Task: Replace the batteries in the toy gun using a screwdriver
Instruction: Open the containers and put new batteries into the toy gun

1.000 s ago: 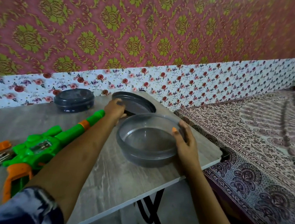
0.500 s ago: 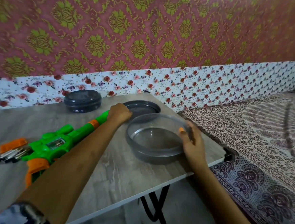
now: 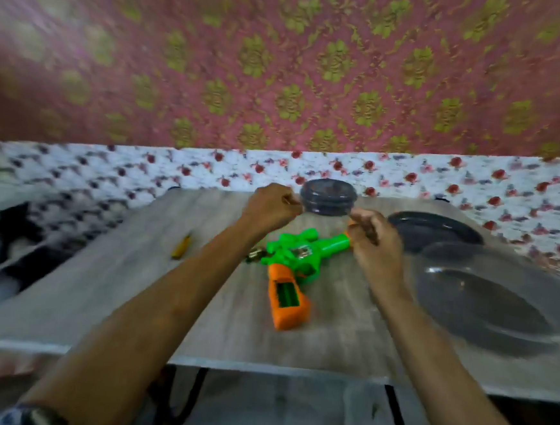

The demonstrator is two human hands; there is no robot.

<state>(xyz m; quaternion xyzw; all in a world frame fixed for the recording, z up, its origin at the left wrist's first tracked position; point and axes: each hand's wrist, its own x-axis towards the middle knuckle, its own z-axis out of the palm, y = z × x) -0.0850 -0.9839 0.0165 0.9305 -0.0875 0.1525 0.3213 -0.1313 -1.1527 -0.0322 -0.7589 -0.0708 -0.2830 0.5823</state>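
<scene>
Toy gun (image 3: 297,254): green body and barrel, orange grip with open battery bay, flat at mid-worktop (image 3: 132,288). Left hand (image 3: 269,208) fisted beside lidded tub (image 3: 328,197). Right hand (image 3: 375,243) curled at barrel tip; grasp unclear through blur.

Both hands have left the big open container (image 3: 496,296). The left hand (image 3: 270,208) and the right hand (image 3: 375,243) now reach toward the small closed container (image 3: 328,197), either side of it, above the toy gun (image 3: 296,264)
</scene>
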